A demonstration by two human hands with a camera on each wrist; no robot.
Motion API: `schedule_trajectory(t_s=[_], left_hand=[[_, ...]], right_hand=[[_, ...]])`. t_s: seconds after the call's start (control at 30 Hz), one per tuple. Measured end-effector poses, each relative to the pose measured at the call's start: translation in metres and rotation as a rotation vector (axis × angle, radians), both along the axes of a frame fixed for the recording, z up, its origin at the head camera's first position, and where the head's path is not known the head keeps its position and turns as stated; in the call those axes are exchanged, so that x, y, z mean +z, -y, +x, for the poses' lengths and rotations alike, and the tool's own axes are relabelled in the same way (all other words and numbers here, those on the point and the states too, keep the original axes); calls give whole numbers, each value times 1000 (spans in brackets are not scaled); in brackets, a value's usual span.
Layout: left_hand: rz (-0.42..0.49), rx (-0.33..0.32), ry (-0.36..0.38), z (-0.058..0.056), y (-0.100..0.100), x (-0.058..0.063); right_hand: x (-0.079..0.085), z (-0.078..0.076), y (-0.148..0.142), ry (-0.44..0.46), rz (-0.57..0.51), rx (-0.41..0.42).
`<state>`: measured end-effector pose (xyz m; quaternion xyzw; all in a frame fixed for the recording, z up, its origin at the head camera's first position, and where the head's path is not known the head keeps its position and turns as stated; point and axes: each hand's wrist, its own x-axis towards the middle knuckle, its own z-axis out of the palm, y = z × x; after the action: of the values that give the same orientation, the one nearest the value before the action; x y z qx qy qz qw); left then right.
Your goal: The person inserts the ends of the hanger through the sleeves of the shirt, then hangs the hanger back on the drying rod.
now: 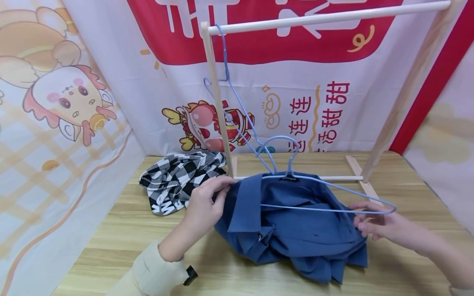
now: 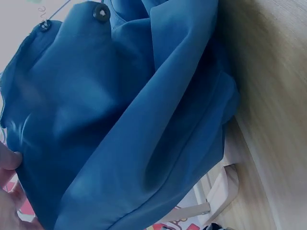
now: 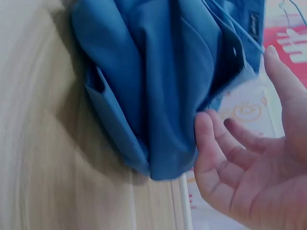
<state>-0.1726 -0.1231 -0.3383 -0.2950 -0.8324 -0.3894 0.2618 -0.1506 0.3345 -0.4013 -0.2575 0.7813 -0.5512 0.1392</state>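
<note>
A dark blue button-up shirt [image 1: 311, 234] lies bunched on the table, its collar toward the rack. Inside its neck sits a light blue wire hanger [image 1: 290, 165], hook up. The hanger's left end is hidden under the cloth, while the right end sticks out past the shirt. My left hand [image 1: 207, 201] pinches the shirt at its left shoulder, thumb on the near side. At the opposite side my right hand [image 1: 386, 226] has its fingers loosely bent, with fingertips at the shirt's edge just below the hanger's bare end. In the right wrist view the thumb [image 3: 274, 60] stands apart from the fingers.
Behind the shirt stands a wooden rack [image 1: 218, 98] with a white top rod [image 1: 329, 17] and a low crossbar. Another blue wire hanger [image 1: 240, 102] hangs at the rod's left end. A black-and-white checked garment [image 1: 177, 176] lies crumpled on the table [image 1: 122, 255], left of the rack.
</note>
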Motion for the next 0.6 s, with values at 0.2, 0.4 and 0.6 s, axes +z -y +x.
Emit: schedule_trajectory(t_s=[0.2,0.4,0.6], left_hand=[[-17,4,-103,1,-4,0],[-5,10,-125,-1,-5,-3],[22,34,-159,-5,-2,-5]], right_hand=[[3,7,24,-137,246,-158],[5,11,30,-266,331,-171],[10,10,16,-214,295,-255]])
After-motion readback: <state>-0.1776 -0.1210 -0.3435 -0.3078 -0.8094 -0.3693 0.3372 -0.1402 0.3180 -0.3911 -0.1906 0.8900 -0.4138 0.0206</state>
